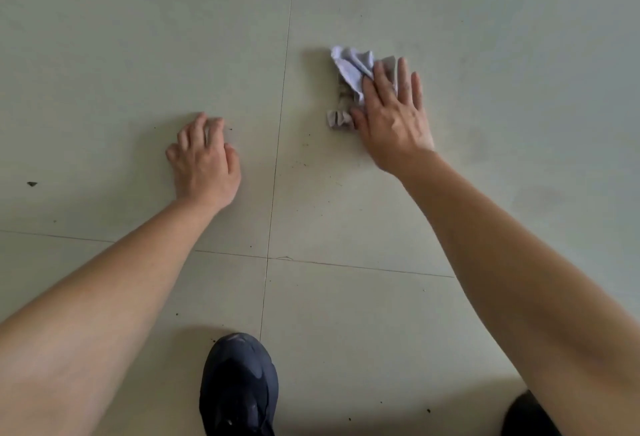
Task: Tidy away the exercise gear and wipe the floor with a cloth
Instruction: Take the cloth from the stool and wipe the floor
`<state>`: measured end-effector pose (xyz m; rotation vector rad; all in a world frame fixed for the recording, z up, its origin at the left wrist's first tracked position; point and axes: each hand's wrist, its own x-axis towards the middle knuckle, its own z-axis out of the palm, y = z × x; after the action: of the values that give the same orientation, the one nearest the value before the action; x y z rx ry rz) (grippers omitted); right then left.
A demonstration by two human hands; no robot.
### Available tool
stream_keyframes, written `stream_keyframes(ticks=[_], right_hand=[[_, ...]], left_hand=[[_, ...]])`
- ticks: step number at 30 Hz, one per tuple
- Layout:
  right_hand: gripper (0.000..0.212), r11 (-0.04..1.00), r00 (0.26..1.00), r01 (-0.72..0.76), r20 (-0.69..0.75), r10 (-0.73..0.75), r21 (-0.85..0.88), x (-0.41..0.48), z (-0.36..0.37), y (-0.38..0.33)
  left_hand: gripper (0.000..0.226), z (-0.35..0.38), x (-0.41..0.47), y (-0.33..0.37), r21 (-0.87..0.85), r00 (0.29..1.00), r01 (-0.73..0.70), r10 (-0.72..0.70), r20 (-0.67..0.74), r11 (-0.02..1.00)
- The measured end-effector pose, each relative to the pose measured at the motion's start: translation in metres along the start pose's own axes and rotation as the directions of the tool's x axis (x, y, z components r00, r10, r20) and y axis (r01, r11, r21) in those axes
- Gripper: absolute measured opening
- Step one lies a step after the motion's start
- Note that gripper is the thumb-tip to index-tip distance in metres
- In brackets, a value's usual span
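Right hand (393,113), fingers straight, presses a crumpled white-and-grey cloth (349,79) onto smooth pale tiled floor (138,37); left hand (204,162) braces on loosely curled fingertips.

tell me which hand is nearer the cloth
Right. The right hand presses flat on the cloth; the left hand rests on the floor tile off to the cloth's left, beyond the grout line, not touching it.
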<state>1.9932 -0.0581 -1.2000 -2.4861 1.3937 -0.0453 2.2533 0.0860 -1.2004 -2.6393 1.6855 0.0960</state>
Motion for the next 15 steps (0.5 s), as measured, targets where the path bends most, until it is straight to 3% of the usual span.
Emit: stream_keyframes(ticks=[2, 4, 6, 9, 10, 12, 14, 15], right_hand=[[0.059, 0.998, 0.999, 0.026, -0.024, -0.025, 0.05, -0.006, 0.007, -0.019], [0.055, 0.96, 0.961, 0.273, -0.07, -0.268, 0.059, -0.034, 0.024, -0.042], [0.05, 0.851, 0.853, 0.521, -0.068, -0.517, 0.066, -0.072, 0.04, -0.054], [0.045, 0.7, 0.7, 0.713, 0.01, -0.714, 0.031, -0.072, 0.038, -0.031], [0.043, 0.7, 0.7, 0.714, 0.001, -0.714, 0.008, -0.057, 0.036, -0.017], [0.042, 0.823, 0.82, 0.567, -0.064, -0.568, -0.042, -0.017, 0.027, 0.01], [0.047, 0.97, 0.962, 0.241, -0.12, -0.244, -0.042, 0.023, 0.008, 0.035], [0.049, 0.999, 0.99, 0.046, -0.135, -0.047, -0.01, 0.038, 0.0, 0.044]], left_hand=[[0.047, 0.001, 0.004, 0.002, -0.012, 1.0, 0.014, -0.015, -0.019, 1.0], [0.044, 0.001, 0.011, 0.003, -0.011, 0.999, 0.009, -0.009, -0.048, 1.0], [0.044, 0.0, 0.022, 0.006, -0.025, 0.997, 0.002, -0.004, -0.072, 1.0], [0.05, -0.002, 0.049, 0.014, -0.063, 0.998, -0.017, 0.013, -0.066, 0.998], [0.052, -0.003, 0.06, 0.018, -0.059, 0.998, -0.04, 0.037, -0.051, 0.997], [0.054, -0.003, 0.08, 0.028, -0.042, 0.995, -0.094, 0.094, -0.023, 0.995], [0.054, -0.002, 0.099, 0.037, -0.033, 0.992, -0.129, 0.129, -0.007, 0.991], [0.053, -0.001, 0.108, 0.042, -0.034, 0.99, -0.144, 0.144, -0.006, 0.989]])
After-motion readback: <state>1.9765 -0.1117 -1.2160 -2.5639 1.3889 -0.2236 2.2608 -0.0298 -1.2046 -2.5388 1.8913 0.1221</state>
